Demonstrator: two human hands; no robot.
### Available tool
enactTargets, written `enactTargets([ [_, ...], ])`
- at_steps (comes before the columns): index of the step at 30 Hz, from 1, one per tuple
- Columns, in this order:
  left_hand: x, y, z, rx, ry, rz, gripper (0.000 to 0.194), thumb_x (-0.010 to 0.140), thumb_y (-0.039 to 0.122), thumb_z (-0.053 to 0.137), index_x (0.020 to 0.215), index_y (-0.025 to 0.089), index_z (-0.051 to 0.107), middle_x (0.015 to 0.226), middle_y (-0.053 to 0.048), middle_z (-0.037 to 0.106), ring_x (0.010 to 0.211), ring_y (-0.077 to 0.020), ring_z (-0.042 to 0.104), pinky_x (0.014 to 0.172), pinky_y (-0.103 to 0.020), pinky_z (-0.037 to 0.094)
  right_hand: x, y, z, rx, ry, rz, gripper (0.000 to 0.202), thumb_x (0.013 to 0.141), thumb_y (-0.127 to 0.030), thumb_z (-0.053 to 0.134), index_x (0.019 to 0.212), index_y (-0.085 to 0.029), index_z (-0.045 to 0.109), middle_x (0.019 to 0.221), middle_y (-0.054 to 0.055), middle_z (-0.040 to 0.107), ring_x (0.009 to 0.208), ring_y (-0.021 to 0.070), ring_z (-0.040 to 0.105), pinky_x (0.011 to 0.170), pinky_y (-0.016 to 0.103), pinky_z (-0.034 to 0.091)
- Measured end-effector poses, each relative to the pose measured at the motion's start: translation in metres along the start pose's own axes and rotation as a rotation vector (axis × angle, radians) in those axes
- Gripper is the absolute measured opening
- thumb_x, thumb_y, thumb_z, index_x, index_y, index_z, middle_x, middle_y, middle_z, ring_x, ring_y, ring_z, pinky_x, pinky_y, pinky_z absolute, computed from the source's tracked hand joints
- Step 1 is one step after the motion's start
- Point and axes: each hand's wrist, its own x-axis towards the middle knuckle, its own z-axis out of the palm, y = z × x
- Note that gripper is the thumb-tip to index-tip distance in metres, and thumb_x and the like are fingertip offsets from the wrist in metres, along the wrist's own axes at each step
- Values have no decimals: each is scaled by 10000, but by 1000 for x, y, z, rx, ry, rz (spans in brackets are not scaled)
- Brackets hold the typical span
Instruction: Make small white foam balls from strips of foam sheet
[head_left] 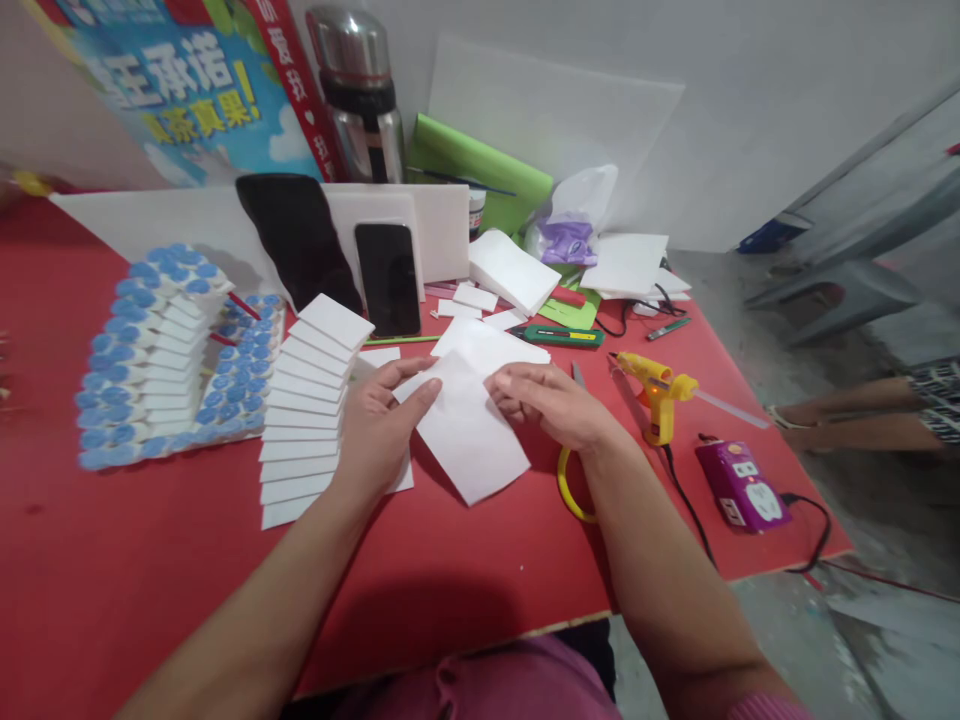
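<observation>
A white sheet of paper is held up over the red table, tilted, one corner toward me. My left hand pinches its left edge between thumb and fingers. At the sheet's upper right edge, my right hand has its fingers curled together against the paper. Behind lies more white paper. A fanned stack of white cards stands left of my left hand. Yellow-handled scissors lie partly under my right forearm.
Far left is a structure of blue-and-white rolls. Two dark phones lean behind the cards. A green cutter, yellow glue gun and purple power socket with cables are right. A steel flask stands behind; a person's legs show far right.
</observation>
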Motion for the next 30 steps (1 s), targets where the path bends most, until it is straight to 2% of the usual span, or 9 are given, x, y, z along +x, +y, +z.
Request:
enactTargets([
  [3, -1, 1, 4, -49, -16, -45, 466, 743, 366, 905, 1150, 197, 754, 962, -49, 784, 748, -171, 719, 671, -287, 589, -1, -2, 7, -5, -36, 13, 390, 856, -518, 787, 1087, -208, 734, 922, 30, 728, 750, 148, 640, 673, 273, 514],
  [7, 2, 0, 6, -84, -74, -65, 515, 731, 350, 907, 1181, 173, 729, 1056, -78, 798, 838, -191, 755, 736, -295, 607, -2, -5, 14, -61, -33, 48, 293, 790, -381, 858, 992, -192, 762, 896, 23, 752, 766, 170, 679, 676, 274, 536],
  [9, 4, 0, 5, -104, -99, -118, 512, 712, 363, 915, 1137, 152, 722, 914, -65, 802, 668, -179, 742, 612, -283, 595, -1, -4, 13, -33, 10, 31, 293, 810, -375, 835, 1033, -193, 778, 903, 23, 767, 752, 168, 682, 662, 272, 536],
  [12, 6, 1, 4, -132, -131, -180, 475, 691, 380, 923, 1035, 133, 708, 619, -10, 715, 431, -161, 644, 395, -235, 484, 1, 0, 8, 66, 18, -18, 367, 808, -359, 840, 1137, -204, 790, 955, 28, 789, 817, 176, 707, 728, 286, 554],
  [15, 7, 5, 2, -205, -158, -161, 392, 704, 337, 913, 969, 135, 707, 542, 16, 663, 411, -141, 622, 360, -195, 444, 3, 4, 3, 147, 33, -31, 406, 762, -345, 873, 1141, -213, 809, 921, 22, 795, 822, 174, 704, 745, 289, 545],
  [20, 3, 15, 1, -228, -231, -117, 225, 809, 236, 785, 993, 108, 762, 559, -21, 690, 441, -124, 635, 407, -179, 474, 5, 3, 4, 194, 124, -9, 253, 737, -253, 779, 974, -196, 849, 734, 2, 739, 619, 128, 591, 569, 249, 447],
  [23, 0, 19, 3, -250, -231, -119, 167, 793, 195, 744, 930, 104, 772, 549, -28, 690, 427, -154, 652, 388, -202, 486, 5, 0, 8, 204, 160, -9, 156, 717, -221, 702, 821, -203, 817, 619, -22, 652, 521, 106, 490, 480, 230, 361],
  [26, -1, 20, 2, -300, -199, -113, 106, 759, 158, 733, 853, 114, 756, 562, -22, 699, 407, -171, 661, 358, -209, 482, 6, 1, 10, 196, 163, -5, 111, 714, -225, 669, 761, -208, 768, 573, -34, 586, 487, 101, 443, 450, 223, 317],
  [30, 2, 20, -1, -316, -273, -159, 184, 766, 190, 708, 925, 107, 749, 566, -49, 718, 388, -205, 665, 339, -233, 490, 6, 0, 12, 153, 156, 5, 121, 727, -228, 627, 763, -205, 740, 529, -46, 519, 451, 94, 384, 422, 225, 256],
])
